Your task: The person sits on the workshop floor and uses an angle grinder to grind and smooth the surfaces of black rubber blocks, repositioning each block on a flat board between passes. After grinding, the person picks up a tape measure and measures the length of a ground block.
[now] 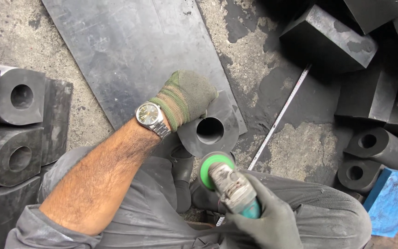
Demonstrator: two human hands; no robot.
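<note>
While the left hand grips a holed rubber block, the right hand clasps a grinder.

The block with the round hole looks like matt black rubber, smooth on its face and dusty at the edges. The left hand wears a knitted cloth glove, green and worn, fuzzy at the knuckles; beside it a wristwatch shows polished metal and a glossy glass face. The right hand wears a dark, matt glove. The grinder has scuffed grey metal and a green plastic guard. The flat sheet is dull black, scratched. The floor is rough, stained concrete. The tape measure looks like thin pale metal
</note>
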